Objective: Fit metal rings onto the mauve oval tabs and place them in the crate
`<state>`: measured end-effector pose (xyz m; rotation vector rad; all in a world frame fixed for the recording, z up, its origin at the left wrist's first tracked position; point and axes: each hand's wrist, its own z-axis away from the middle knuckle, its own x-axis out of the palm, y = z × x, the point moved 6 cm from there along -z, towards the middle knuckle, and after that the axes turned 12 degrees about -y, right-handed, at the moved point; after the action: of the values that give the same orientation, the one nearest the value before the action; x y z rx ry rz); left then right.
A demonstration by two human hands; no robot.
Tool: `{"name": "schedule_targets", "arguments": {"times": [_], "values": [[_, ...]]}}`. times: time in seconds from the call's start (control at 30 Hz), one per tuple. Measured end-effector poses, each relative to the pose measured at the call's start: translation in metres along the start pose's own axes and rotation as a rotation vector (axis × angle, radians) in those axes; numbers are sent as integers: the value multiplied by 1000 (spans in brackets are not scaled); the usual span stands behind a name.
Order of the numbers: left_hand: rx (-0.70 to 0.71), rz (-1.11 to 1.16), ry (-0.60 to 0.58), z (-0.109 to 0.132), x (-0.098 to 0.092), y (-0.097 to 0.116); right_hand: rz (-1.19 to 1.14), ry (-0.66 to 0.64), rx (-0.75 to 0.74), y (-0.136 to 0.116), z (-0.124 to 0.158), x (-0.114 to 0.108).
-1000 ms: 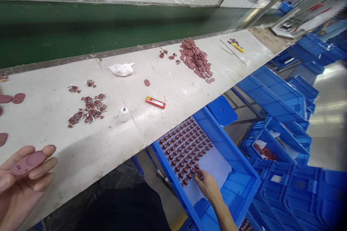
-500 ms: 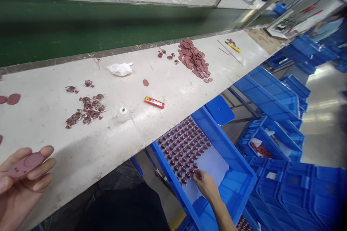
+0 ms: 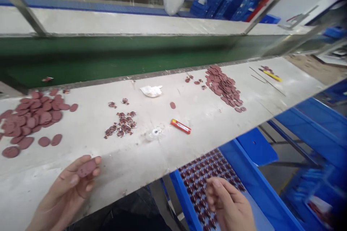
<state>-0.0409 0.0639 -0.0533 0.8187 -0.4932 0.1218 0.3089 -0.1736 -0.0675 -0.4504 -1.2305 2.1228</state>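
Over the near edge of the bench, my left hand [image 3: 67, 186] holds a flat reddish-brown oval piece [image 3: 87, 168] with small holes, between thumb and fingers. My right hand [image 3: 229, 200], its fingers curled in, is above the blue crate [image 3: 249, 166]; nothing shows in it. Rows of small dark-red shiny parts [image 3: 199, 184] stand on a pale sheet in that crate. On the bench lie a heap of small brown parts with light bits [image 3: 121, 124], a clear round bottle [image 3: 154, 133] and a red box with a yellow end [image 3: 180, 126].
Piles of oval pieces lie at the left [image 3: 35, 115] and farther right [image 3: 222, 85] of the bench. A crumpled white wad [image 3: 151, 91], a yellow knife [image 3: 272, 75] and thin rods [image 3: 268, 82] are there too. Behind runs a green belt [image 3: 121, 54]. A blue stool [image 3: 257, 146] stands beside the crate.
The view has swung left, bringing the left pile into sight. My right hand has drawn back from the end of the rows of parts. The left hand keeps the oval piece.
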Motion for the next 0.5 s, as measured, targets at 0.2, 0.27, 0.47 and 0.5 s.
{"name": "schedule_targets", "arguments": {"times": [0.2, 0.27, 0.47, 0.5], "values": [[-33, 189, -72, 8, 26, -14, -689, -624, 239, -21, -37, 193], [-25, 224, -165, 4, 29, -18, -849, -695, 254, -29, -57, 222], [-10, 329, -379, -7, 39, -22, -996, -745, 203, -59, -69, 241], [-9, 342, -398, -8, 41, -23, -920, -717, 134, -63, -65, 236]]}}
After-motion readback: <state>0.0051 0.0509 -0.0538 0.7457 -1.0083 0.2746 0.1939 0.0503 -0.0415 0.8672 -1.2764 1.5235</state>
